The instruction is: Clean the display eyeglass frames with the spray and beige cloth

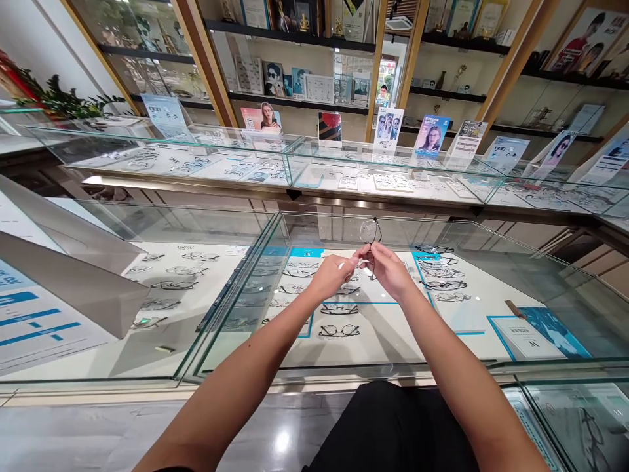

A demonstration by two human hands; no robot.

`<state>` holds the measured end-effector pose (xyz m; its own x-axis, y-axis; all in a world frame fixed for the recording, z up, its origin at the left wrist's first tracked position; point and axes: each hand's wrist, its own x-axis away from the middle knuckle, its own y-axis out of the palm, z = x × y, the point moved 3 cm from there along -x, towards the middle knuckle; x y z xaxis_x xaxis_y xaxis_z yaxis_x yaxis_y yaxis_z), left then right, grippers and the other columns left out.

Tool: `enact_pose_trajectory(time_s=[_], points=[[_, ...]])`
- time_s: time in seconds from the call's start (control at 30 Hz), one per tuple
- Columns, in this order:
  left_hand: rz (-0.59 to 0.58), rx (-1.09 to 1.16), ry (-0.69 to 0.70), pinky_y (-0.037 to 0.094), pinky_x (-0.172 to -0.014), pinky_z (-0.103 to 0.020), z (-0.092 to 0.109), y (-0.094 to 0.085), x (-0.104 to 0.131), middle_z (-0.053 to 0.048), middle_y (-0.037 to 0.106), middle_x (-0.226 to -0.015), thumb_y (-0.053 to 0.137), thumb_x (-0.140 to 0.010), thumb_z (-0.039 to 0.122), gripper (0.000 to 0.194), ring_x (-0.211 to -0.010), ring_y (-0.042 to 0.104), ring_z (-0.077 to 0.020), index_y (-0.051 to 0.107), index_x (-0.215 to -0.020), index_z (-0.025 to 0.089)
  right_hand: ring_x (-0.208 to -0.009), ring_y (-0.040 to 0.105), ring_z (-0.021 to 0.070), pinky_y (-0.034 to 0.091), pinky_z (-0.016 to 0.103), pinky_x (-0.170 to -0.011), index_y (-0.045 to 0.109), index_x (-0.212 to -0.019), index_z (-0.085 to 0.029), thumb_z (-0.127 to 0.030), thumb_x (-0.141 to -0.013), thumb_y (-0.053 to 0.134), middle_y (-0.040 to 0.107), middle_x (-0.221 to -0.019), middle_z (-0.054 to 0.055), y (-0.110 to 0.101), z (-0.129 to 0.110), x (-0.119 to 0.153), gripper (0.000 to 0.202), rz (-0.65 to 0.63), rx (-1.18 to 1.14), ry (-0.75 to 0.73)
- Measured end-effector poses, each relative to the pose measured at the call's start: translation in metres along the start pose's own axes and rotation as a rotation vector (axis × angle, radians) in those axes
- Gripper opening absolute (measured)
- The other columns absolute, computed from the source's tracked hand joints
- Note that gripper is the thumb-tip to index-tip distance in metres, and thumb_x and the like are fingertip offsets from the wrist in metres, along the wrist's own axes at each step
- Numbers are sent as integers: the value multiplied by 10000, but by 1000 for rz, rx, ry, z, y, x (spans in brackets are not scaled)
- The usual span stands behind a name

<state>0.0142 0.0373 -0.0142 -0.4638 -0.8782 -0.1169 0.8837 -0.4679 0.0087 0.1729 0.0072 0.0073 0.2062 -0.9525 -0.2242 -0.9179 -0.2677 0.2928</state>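
A pair of thin dark-framed glasses (369,231) is held upright over the glass display case (275,236), one lens pointing up. My right hand (390,267) has its fingers closed on the frame around its middle. Just to the left, my left hand (335,274) pinches a thin pale part at the lower side of the glasses; the fingertips of both hands nearly meet. Below the hands, inside the case, lie rows of glasses, among them a round pair (339,331) and a dark pair (443,285).
Folded white cardboard signs (49,308) stand at the left. A second glass counter (196,141) with upright cards runs across behind. A white booklet (528,337) lies in the case at the right. Shelves fill the back wall.
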Motion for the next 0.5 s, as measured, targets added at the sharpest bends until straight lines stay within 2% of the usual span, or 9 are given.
enact_pose_trajectory(time_s=[0.07,0.13,0.27,0.4,0.5], points=[[-24,-166,82,249,-514,-273,2,1,1,-6,453,-463,621,-897,532,586,-481,376,-114,462,-450,188,-957,653,216,522,353,-849,695,-917,-253,-514,-933,669,730,-1031,64,1,0,0,263,-11,-8,1],[-42,-229,114,255,-512,-278,3,2,1,-8,440,-458,563,-925,559,611,-474,376,-117,446,-451,191,-951,655,212,524,351,-854,698,-918,-251,-510,-938,666,731,-1027,63,2,0,1,262,-19,-15,-4],[-74,-213,116,247,-500,-282,7,2,2,-3,387,-446,512,-940,605,647,-448,342,-110,434,-445,196,-962,664,222,541,367,-868,689,-917,-252,-536,-924,673,734,-1020,65,3,-1,1,284,-8,0,-5],[-91,-133,137,259,-503,-285,12,3,2,-6,404,-444,532,-901,701,679,-450,343,-114,470,-453,194,-970,671,221,550,372,-869,686,-916,-252,-552,-908,688,739,-1035,64,2,-3,1,300,6,0,5],[-1,-53,148,280,-502,-283,13,-5,-1,-7,429,-460,500,-872,789,697,-457,368,-122,527,-509,195,-983,672,219,545,359,-852,675,-919,-251,-545,-924,667,738,-1043,65,0,-5,1,294,16,3,11]])
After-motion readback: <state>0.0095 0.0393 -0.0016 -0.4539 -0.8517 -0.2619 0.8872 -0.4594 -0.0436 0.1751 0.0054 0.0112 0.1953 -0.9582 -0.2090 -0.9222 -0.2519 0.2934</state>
